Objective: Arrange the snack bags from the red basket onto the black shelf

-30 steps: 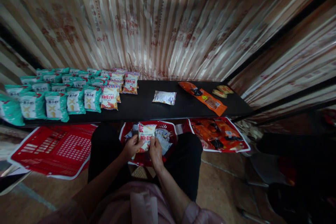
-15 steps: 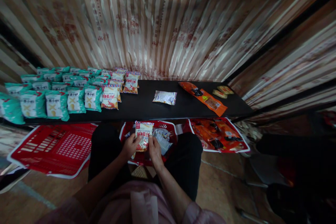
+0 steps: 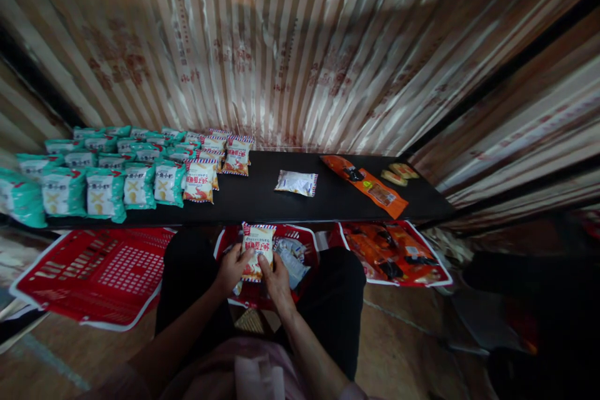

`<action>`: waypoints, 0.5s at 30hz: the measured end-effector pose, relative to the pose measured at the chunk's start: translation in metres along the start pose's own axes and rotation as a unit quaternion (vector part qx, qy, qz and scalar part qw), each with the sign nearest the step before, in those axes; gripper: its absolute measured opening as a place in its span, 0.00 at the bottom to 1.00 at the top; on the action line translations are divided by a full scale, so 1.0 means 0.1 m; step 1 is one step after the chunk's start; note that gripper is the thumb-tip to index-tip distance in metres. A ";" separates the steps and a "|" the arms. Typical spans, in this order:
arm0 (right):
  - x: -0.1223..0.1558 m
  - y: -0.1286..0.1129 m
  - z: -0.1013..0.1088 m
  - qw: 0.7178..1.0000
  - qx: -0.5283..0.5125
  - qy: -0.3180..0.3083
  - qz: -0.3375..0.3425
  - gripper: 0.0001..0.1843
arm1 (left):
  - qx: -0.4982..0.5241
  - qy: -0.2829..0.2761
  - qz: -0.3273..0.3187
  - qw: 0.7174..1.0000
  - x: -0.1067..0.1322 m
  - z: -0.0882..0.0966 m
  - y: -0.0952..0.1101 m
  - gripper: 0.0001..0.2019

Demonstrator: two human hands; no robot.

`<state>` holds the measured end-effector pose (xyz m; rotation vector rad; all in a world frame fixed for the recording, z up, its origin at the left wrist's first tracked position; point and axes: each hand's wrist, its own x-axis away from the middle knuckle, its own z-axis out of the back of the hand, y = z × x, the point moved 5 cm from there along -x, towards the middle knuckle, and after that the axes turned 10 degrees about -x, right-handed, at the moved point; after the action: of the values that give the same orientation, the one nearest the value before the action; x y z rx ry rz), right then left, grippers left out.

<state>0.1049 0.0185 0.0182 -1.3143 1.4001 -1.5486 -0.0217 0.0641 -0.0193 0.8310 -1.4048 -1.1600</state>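
While both hands are gripping it by its sides, the snack packet (image 3: 259, 244) is sitting upright above the middle red basket (image 3: 255, 302), between the wearer's knees. The left hand (image 3: 231, 270) is pinching the packet's left edge, thumb to the front; the right hand (image 3: 277, 277) is closing on its lower right side, its thumb lying across the front.

The packet is showing a cream-white upper face, with a striped red-and-blue crimped edge running along the top. A red patch is marking the upper left corner. Large red characters are crossing the middle, standing upright to the wearer, with a smaller line of print running above them. Red-orange artwork is colouring the lower part, which the thumb is partly covering. The film is looking plump and slightly creased.

Packets of matching design (image 3: 200, 182) are standing on the black shelf (image 3: 248, 200), just beside rows of green packets (image 3: 105, 194). A silvery packet (image 3: 296, 184) is lying flat near the shelf's middle, and long orange packets (image 3: 370, 187) are lying farther right. Other packets (image 3: 296, 270) are resting inside the middle basket; their print is too dim to read.
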 end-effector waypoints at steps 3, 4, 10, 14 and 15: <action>-0.02 0.00 0.01 1.000 0.011 0.019 0.010 0.23 | 0.006 -0.013 -0.017 1.000 -0.01 -0.02 0.02 0.23; -0.03 0.00 0.01 1.000 0.012 0.021 0.012 0.22 | 0.012 -0.017 -0.020 1.000 0.00 -0.02 0.04 0.24; -0.06 0.01 -0.01 0.999 0.007 0.033 0.025 0.22 | 0.080 -0.070 -0.021 0.994 0.09 0.00 0.23 0.26; -0.09 0.00 -0.04 0.999 0.021 0.035 0.036 0.21 | 0.094 -0.076 -0.014 0.993 0.09 0.04 0.28 0.29; -0.10 -0.01 -0.05 0.998 0.027 0.032 0.037 0.20 | 0.093 -0.072 -0.013 0.993 0.08 0.05 0.28 0.29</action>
<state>0.1030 0.0293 0.0174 -1.1781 1.4209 -1.5801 -0.0249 0.0653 0.0096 0.9126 -1.6443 -1.1401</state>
